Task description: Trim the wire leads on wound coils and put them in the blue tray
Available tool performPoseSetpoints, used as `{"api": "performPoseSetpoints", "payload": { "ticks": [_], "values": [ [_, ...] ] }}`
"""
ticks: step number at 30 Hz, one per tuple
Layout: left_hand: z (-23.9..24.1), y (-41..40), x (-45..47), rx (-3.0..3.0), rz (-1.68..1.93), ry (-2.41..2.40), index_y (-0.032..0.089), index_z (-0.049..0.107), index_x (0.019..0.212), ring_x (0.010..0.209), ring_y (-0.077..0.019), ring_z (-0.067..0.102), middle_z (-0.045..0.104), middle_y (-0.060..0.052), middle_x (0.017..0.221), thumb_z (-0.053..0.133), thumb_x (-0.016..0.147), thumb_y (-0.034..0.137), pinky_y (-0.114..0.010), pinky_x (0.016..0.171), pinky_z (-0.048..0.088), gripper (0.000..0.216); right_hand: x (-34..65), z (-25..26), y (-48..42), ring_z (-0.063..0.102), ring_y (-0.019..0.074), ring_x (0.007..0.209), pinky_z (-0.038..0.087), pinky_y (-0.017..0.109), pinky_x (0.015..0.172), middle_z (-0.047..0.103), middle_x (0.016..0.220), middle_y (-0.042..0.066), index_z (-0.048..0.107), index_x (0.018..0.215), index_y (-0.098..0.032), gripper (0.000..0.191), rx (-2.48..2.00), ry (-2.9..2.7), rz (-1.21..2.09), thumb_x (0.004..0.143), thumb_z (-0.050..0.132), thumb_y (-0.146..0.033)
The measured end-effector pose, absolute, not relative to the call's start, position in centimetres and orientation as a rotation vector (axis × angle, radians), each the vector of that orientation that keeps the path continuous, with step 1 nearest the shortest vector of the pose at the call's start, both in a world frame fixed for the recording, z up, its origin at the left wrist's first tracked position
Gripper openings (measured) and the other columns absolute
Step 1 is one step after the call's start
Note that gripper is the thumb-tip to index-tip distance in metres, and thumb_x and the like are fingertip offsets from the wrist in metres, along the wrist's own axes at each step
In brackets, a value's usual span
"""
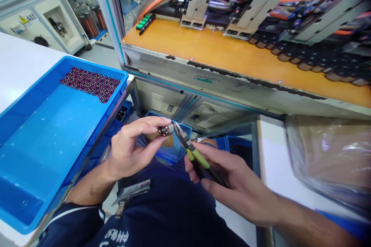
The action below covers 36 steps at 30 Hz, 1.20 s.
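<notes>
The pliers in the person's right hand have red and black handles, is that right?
Not quite: the head view shows that the pliers in the person's right hand have yellow-green and black handles, not red and black ones.

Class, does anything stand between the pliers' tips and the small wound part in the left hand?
Nothing visible does. The pliers in the right hand have their tips at the end of the wound part pinched by the left hand; contact is unclear.
</notes>
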<state>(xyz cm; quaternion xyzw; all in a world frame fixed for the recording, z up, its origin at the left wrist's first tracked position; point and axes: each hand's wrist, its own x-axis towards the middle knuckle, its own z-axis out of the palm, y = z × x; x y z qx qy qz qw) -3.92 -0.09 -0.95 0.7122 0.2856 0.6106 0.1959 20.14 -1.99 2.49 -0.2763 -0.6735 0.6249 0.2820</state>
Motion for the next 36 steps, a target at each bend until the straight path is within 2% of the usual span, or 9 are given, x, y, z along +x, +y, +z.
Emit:
{"api": "performPoseSetpoints", "payload": {
  "ticks": [7, 11, 16, 21, 24, 27, 30, 32, 36],
  "values": [
    [-0.8, -0.1, -3.9, 1.991, 1.712, 0.805, 0.021, 0.052, 0.121, 0.104, -0.0224, 0.072, 0.072, -0.008, 0.116, 0.075, 0.065, -0.013, -0.040, 0.091, 0.063, 0.070, 20.1, 2.1, -2.0, 0.058, 0.0066, 0.081, 0.053, 0.020, 0.077, 0.058, 0.100, 0.000, 0.038, 0.145, -0.042, 0.071, -0.765, -1.813, 1.696, 0.088, 0.049, -0.001],
    [-0.7, -0.1, -3.9, 1.995, 1.686, 0.825, 0.021, 0.052, 0.121, 0.104, -0.0224, 0.072, 0.073, -0.008, 0.115, 0.075, 0.066, -0.012, -0.041, 0.093, 0.062, 0.068, 20.0, 2.2, -1.9, 0.054, 0.0056, 0.075, 0.050, 0.017, 0.071, 0.057, 0.093, -0.002, 0.039, 0.144, -0.044, 0.072, -0.783, -1.843, 1.661, 0.087, 0.047, -0.001],
    [-1.0, -0.5, -3.6, 1.937, 1.665, 0.864, 0.023, 0.054, 0.120, 0.104, -0.0224, 0.072, 0.074, -0.007, 0.114, 0.075, 0.066, -0.012, -0.040, 0.093, 0.062, 0.067, 19.8, 2.5, -1.0, 0.053, 0.0074, 0.070, 0.048, 0.019, 0.064, 0.056, 0.084, -0.001, 0.053, 0.135, -0.027, 0.050, -0.949, -1.879, 1.602, 0.088, 0.049, -0.009],
    [-0.9, -0.7, -3.7, 1.734, 1.678, 0.887, 0.026, 0.059, 0.121, 0.105, -0.0219, 0.072, 0.073, -0.005, 0.116, 0.076, 0.065, -0.011, -0.036, 0.088, 0.063, 0.069, 19.7, 1.9, -0.3, 0.061, 0.0104, 0.076, 0.053, 0.021, 0.069, 0.062, 0.092, 0.003, 0.052, 0.134, -0.018, 0.046, -1.030, -1.869, 1.504, 0.089, 0.054, -0.018],
    [-1.0, -0.6, -4.1, 1.426, 1.566, 0.883, 0.025, 0.070, 0.109, 0.105, -0.0178, 0.070, 0.074, -0.004, 0.113, 0.077, 0.072, -0.002, -0.028, 0.089, 0.061, 0.047, 20.1, 1.8, 1.4, 0.064, 0.0120, 0.075, 0.055, 0.022, 0.071, 0.065, 0.088, 0.004, 0.055, 0.132, -0.015, 0.043, -1.046, -2.049, 1.175, 0.089, 0.054, -0.020],
    [-1.5, -1.0, -4.9, 0.980, 1.418, 0.832, 0.024, 0.077, 0.096, 0.094, -0.0125, 0.073, 0.077, -0.003, 0.105, 0.081, 0.075, 0.014, -0.020, 0.084, 0.059, 0.024, 20.4, 3.2, 5.8, 0.069, 0.0179, 0.085, 0.054, 0.031, 0.087, 0.070, 0.099, 0.011, 0.058, 0.132, -0.010, 0.049, -1.032, -2.208, 0.504, 0.084, 0.056, -0.021],
    [-2.3, -2.7, -6.3, 0.676, 1.343, 0.873, 0.023, 0.078, 0.093, 0.080, -0.0127, 0.075, 0.079, -0.003, 0.100, 0.090, 0.062, 0.021, -0.021, 0.077, 0.060, 0.033, 19.4, 5.3, 12.6, 0.068, 0.0258, 0.097, 0.052, 0.038, 0.092, 0.070, 0.109, 0.018, 0.060, 0.132, -0.005, 0.057, -1.135, -2.224, -0.027, 0.078, 0.058, -0.024],
    [-2.4, -4.6, -7.6, 0.605, 1.338, 1.000, 0.021, 0.078, 0.089, 0.076, -0.0125, 0.074, 0.079, -0.004, 0.098, 0.092, 0.057, 0.020, -0.021, 0.074, 0.060, 0.035, 18.2, 6.2, 17.1, 0.067, 0.0284, 0.103, 0.050, 0.039, 0.093, 0.068, 0.114, 0.022, 0.059, 0.133, -0.003, 0.058, -1.352, -2.227, -0.130, 0.080, 0.061, -0.027],
    [-1.8, -8.2, -11.8, 0.539, 1.327, 1.370, 0.018, 0.078, 0.096, 0.076, -0.0132, 0.074, 0.079, -0.008, 0.099, 0.088, 0.065, 0.028, -0.022, 0.073, 0.059, 0.034, 16.6, 4.8, 24.1, 0.064, 0.0278, 0.110, 0.047, 0.038, 0.092, 0.066, 0.123, 0.023, 0.061, 0.131, -0.002, 0.054, -1.590, -2.295, -0.133, 0.089, 0.058, -0.037]
  ]
}}
